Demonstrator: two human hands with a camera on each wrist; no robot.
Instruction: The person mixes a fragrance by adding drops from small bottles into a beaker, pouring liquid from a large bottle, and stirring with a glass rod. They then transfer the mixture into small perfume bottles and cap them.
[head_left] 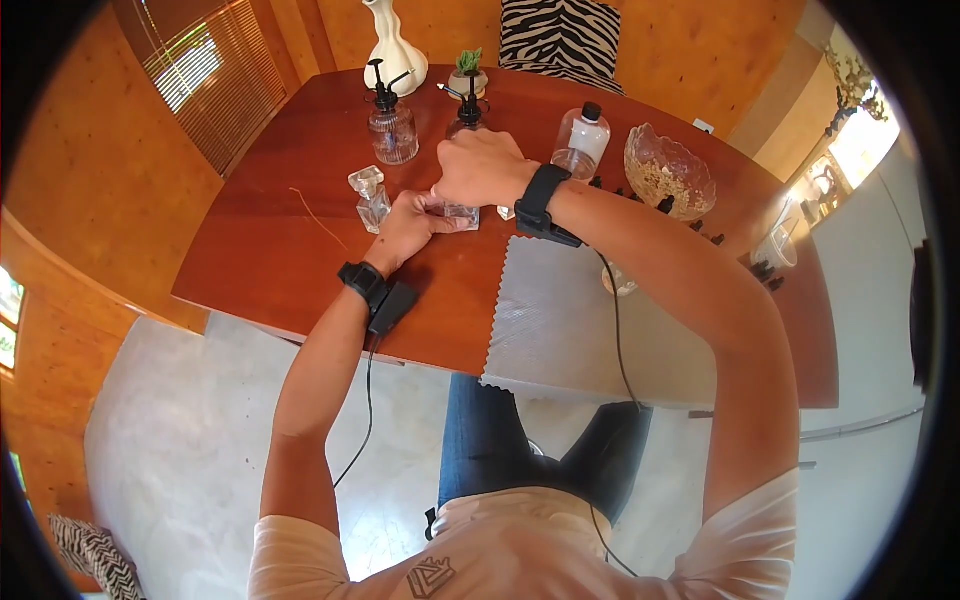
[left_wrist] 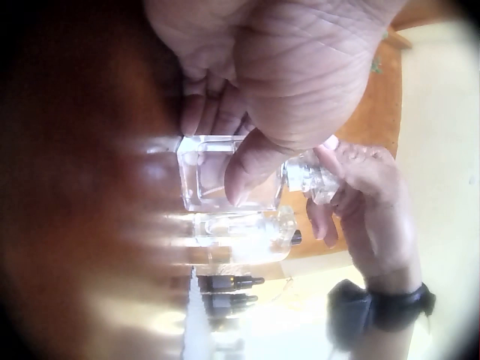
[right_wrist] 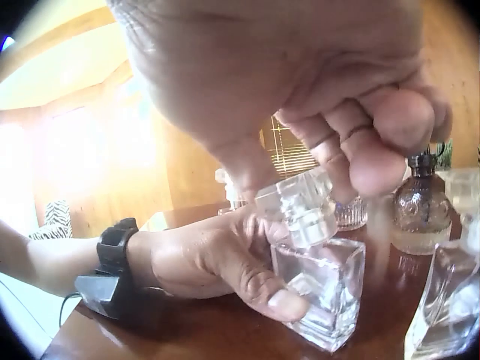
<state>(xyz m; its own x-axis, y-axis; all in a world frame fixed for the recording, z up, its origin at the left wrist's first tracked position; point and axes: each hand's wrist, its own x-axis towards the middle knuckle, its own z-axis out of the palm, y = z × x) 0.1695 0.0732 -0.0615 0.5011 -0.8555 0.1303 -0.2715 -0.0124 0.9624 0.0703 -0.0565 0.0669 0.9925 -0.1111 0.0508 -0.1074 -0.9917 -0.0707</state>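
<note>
My left hand (head_left: pixel 408 226) grips a square clear glass perfume bottle (right_wrist: pixel 334 296) low on the bare wood of the table, its thumb across one flat face. Above it, my right hand (head_left: pixel 482 168) pinches the clear cap (right_wrist: pixel 309 196) between thumb and fingers at the bottle's neck. In the left wrist view the cap is partly covered by the right fingers. A second clear bottle with a chunky clear cap (head_left: pixel 370 197) stands left of my left hand. Another angular glass bottle (right_wrist: pixel 441 304) is at the right edge of the right wrist view.
Behind the hands stand a ribbed clear spray bottle (head_left: pixel 394 138) and a brown spray bottle (right_wrist: pixel 421 214). Rightward are a large black-capped bottle (head_left: pixel 584 142), a glass bowl (head_left: pixel 672 178) and several black-topped vials (left_wrist: pixel 225 283). A grey mat (head_left: pixel 555 310) covers the front right.
</note>
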